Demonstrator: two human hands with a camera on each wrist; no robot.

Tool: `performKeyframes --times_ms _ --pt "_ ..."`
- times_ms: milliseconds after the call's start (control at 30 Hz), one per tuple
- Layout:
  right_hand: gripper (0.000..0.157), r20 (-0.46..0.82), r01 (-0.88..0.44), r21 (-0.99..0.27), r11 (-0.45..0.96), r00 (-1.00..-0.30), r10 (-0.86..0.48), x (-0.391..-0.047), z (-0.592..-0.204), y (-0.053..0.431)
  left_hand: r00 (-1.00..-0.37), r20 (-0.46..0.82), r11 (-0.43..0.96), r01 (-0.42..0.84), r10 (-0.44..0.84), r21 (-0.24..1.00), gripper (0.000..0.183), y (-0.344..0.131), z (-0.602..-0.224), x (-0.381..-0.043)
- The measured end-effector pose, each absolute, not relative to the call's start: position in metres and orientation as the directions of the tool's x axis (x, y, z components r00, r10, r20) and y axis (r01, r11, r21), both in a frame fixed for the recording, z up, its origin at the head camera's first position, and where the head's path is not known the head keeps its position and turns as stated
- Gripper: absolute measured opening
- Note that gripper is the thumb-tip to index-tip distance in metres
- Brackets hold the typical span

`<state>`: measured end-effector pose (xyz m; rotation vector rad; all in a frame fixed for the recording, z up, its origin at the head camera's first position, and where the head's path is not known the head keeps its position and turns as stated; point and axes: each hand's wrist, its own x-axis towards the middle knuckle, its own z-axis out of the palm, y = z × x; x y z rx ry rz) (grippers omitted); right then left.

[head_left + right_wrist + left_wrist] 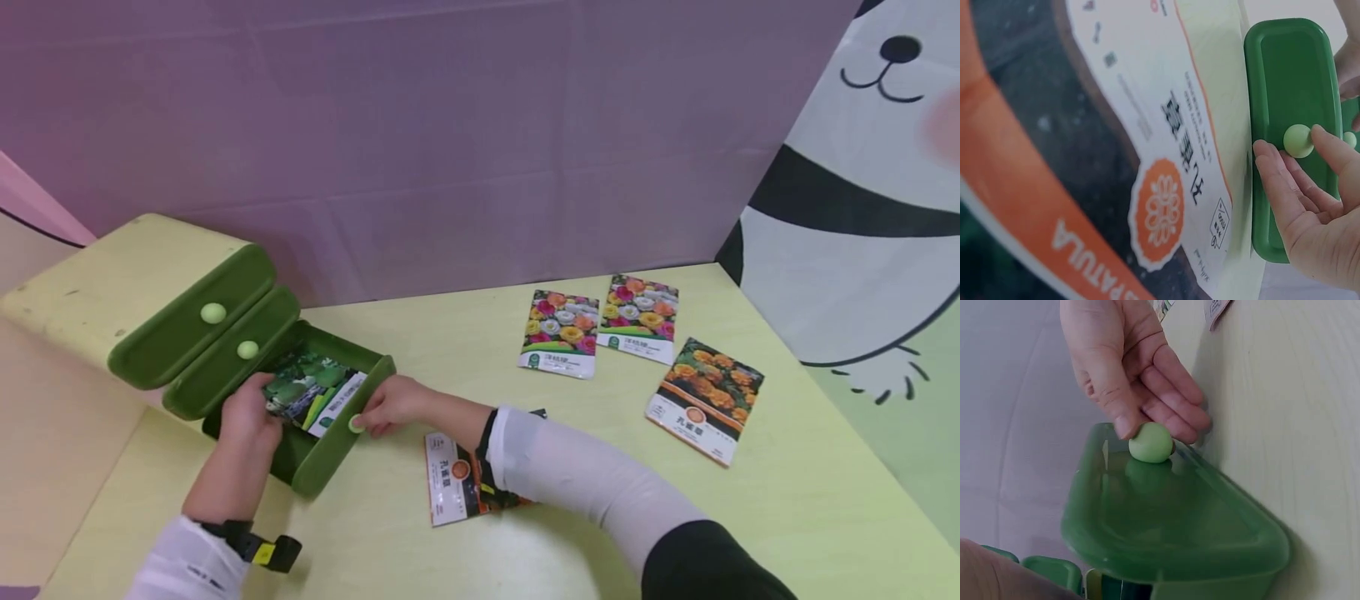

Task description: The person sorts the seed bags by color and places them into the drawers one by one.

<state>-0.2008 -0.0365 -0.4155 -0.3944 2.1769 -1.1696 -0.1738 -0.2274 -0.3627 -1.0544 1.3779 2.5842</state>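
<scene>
My left hand reaches into the pulled-out lowest green drawer and holds a green seed packet by its left edge; the fingertips are hidden. The packet lies face up within the drawer walls, with plant pictures and a white label strip. At the drawer front, my right hand pinches the round pale-green knob between thumb and fingers. Under my right forearm, an orange and black seed packet lies on the table, partly covered; it looms close in the right wrist view.
The cream drawer box stands at the left, its two upper drawers having round knobs. Two packets with mixed flowers and an orange-flower packet lie on the table to the right. A purple cloth backdrop rises behind the table.
</scene>
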Motion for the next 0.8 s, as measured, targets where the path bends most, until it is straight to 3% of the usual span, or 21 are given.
performKeyframes --times_ms 67,233,367,500,600,667,800 --pt "0.021 -0.381 0.021 -0.824 0.566 -0.760 -0.527 -0.201 -0.416 -0.037 -0.759 -0.570 -0.559 -0.337 -0.315 0.757 0.036 -0.225 -0.362 -0.173" --pt "0.020 -0.380 0.006 -0.815 0.580 -0.761 -0.526 -0.202 -0.417 -0.037 -0.779 -0.551 -0.432 -0.404 -0.299 0.806 0.067 -0.220 -0.357 -0.170" --pt "0.021 -0.383 0.007 -0.811 0.584 -0.761 -0.523 -0.202 -0.417 -0.037 -0.814 -0.563 -0.388 -0.477 -0.142 0.788 0.076 -0.219 -0.351 -0.167" --pt "0.021 -0.382 0.013 -0.817 0.577 -0.761 -0.524 -0.202 -0.417 -0.036 -0.869 -0.487 -0.215 -0.493 0.085 0.843 0.071 -0.216 -0.348 -0.163" --pt "0.020 -0.373 0.014 -0.827 0.562 -0.762 -0.529 -0.202 -0.418 -0.036 -0.907 -0.354 0.032 -0.356 0.230 0.934 0.069 -0.215 -0.340 -0.161" --pt "0.019 -0.364 0.016 -0.837 0.547 -0.762 -0.535 -0.202 -0.419 -0.036 -0.917 -0.266 0.237 -0.199 0.298 0.951 0.071 -0.217 -0.330 -0.160" --pt "0.019 -0.358 0.016 -0.844 0.536 -0.761 -0.541 -0.202 -0.419 -0.036 -0.946 -0.074 0.606 0.140 0.316 0.783 0.083 -0.226 -0.300 -0.160"
